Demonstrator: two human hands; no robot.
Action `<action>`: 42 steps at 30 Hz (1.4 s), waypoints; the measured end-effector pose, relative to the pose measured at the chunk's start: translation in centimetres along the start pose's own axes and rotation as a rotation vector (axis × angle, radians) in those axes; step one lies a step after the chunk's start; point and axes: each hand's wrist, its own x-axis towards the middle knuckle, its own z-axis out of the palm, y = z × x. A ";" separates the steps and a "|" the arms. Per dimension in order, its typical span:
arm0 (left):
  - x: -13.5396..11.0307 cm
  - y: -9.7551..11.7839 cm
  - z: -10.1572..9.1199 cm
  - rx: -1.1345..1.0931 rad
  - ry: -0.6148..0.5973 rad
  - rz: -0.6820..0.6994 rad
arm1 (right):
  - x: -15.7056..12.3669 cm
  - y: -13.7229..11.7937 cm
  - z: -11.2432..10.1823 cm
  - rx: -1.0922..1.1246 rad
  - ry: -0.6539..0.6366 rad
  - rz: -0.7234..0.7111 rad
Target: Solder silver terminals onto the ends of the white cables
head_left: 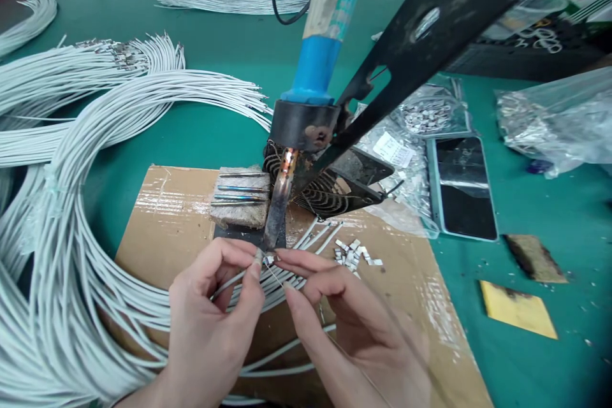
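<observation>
left hand (215,319): pinched tight on a white wire (233,281) | right hand (356,325): thumb-and-finger pinch on a thin strand (276,277) | both right by the soldering iron (317,64) tip, yikes

Looks bright and fairly even, with soft shadows; shows a pale reflection on the smartphone (466,188), glints on the plastic bag (567,118) and cardboard sheet (421,293). Reads sharp around the soldering iron (305,118); softens and stretches toward the edges; darkens at lower right.
</observation>
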 end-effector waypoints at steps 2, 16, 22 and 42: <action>-0.3 -0.1 0.1 0.021 0.052 -0.012 | 0.0 -0.1 0.0 -0.002 0.003 0.005; -0.8 0.8 1.1 0.030 0.147 -0.072 | 0.2 -0.2 -0.1 0.006 0.004 0.019; -0.8 1.2 1.0 0.022 0.133 -0.106 | 0.3 -0.3 0.0 0.016 0.014 0.024; 0.6 1.2 0.5 -0.045 0.078 -0.104 | 0.8 -0.1 0.2 0.088 0.026 0.051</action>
